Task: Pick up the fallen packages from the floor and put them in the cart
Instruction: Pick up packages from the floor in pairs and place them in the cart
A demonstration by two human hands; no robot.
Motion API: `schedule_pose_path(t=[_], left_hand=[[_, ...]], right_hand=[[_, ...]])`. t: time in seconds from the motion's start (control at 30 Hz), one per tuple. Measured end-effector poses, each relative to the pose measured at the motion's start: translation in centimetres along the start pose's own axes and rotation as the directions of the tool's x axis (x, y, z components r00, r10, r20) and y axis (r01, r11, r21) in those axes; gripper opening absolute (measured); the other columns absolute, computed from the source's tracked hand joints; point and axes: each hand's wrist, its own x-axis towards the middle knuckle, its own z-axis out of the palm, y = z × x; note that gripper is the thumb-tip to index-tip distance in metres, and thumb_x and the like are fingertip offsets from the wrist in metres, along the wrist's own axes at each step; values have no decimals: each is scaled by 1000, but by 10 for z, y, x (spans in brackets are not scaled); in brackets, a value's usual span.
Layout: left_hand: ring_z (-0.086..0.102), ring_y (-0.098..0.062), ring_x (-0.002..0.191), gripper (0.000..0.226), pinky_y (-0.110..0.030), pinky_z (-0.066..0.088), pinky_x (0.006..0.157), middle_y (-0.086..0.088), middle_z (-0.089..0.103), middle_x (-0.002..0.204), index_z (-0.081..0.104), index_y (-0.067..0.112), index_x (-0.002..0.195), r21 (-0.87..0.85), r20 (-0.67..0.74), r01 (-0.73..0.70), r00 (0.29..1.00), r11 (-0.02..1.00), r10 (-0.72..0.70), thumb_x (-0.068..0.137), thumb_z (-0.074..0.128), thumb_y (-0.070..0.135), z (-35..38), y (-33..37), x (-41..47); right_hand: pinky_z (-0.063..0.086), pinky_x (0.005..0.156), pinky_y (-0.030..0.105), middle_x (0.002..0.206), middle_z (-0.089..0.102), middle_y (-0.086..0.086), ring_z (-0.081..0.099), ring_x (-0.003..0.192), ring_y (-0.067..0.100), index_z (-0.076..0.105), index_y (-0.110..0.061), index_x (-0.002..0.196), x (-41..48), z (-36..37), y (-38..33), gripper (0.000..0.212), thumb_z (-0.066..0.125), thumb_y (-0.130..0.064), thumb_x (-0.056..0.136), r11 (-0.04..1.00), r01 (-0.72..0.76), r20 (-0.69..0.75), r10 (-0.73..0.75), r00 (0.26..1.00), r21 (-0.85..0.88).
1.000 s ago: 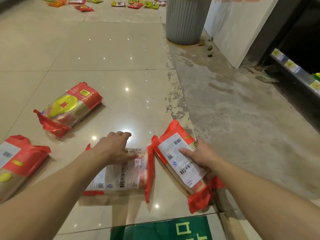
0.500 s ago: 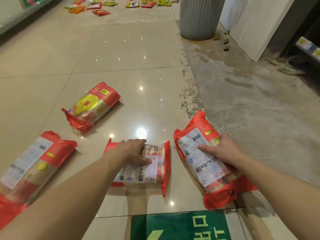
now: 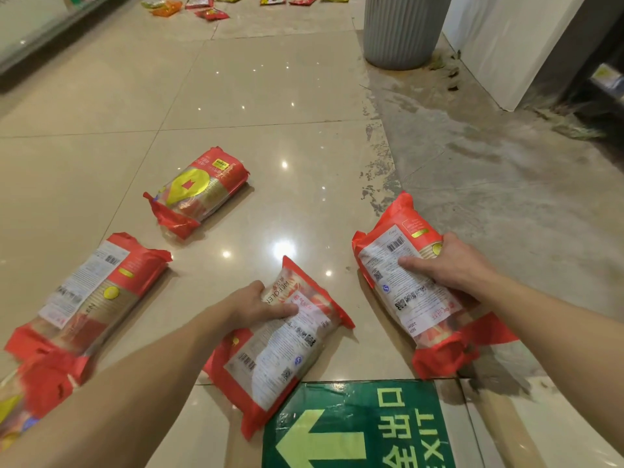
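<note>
Middle package (image 3: pixel 287 346) newly askew within curled left fingers (image 3: pixel 283 310); right package (image 3: pixel 398 292) within right fingers (image 3: pixel 418 264).

Both forearms extended forward. Left hand (image 3: pixel 250 309), lower centre, grips middle package (image 3: pixel 287 352); right hand (image 3: pixel 452 265), centre right, grips right package (image 3: pixel 385 265).

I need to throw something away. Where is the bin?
In the head view, the grey bin stands at the top, right of centre, just left of the white panel.
</note>
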Motion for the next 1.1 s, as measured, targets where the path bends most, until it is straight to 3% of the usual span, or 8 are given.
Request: schedule_pose_path(t=[0.1,0.2,0.33,0.43,0.63,0.73,0.83,1.1], left_hand=[[83,-28,92,86,-42,68,84,-8,82,109,60,16,121,-194,1,23,1000,981,-23,66,88,76,0,-3,-4],[83,-34,98,113,-44,67,87,-13,84,109,71,4,125,-345,174,84,984,935,-24,44,95,79,-2,-2,-7],[78,-39,113,60,-55,60,105,-17,80,122,67,5,135,-398,264,60,963,915,52,87,90,33,-4,12,-9],[79,-40,110,41,-51,64,97,-18,81,119,68,6,131,-483,202,6,974,876,105,94,81,16,2,26,-10],[82,-36,101,35,-56,63,97,-13,83,112,70,11,129,-724,-39,-59,998,687,44,96,79,15,36,35,-54],[82,-36,102,33,-55,64,97,-12,84,113,72,13,126,-765,-61,-44,998,643,-4,94,80,11,51,37,-103],[82,-36,100,46,-56,64,94,-11,83,114,66,13,132,-776,-41,-7,998,631,-40,90,85,14,47,49,-160],[83,-36,97,39,-52,65,92,-11,84,109,68,13,126,-748,-97,-72,995,659,-1,90,84,12,-74,168,-360]], right_hand=[[56,96,45,117,66,6,67,108,33,51,-14,138,1,-1,1,98,84,-77,71,999,-14,-14,14,1000,41],[56,97,46,124,68,10,68,110,34,50,-13,138,5,2,5,99,85,-77,70,997,-27,-13,28,1000,70],[56,96,47,120,68,9,66,106,34,50,-13,135,9,0,6,96,84,-77,72,994,-49,-30,52,998,96],[56,93,46,115,67,7,64,100,32,51,-14,134,4,2,6,92,83,-75,74,988,-65,-55,73,996,143],[59,94,49,115,71,3,71,103,31,53,-17,129,-72,22,15,83,84,-73,75,933,-140,-51,165,985,331],[60,93,49,112,73,0,73,99,28,54,-19,128,-125,21,16,79,87,-68,76,895,-183,-9,205,979,407],[60,94,49,113,73,-1,73,100,28,54,-20,131,-176,-1,12,82,87,-69,75,873,-224,19,239,971,433],[60,88,44,110,74,-3,74,97,24,57,-19,126,-304,-199,-64,74,86,-67,77,825,-223,9,255,967,519]])
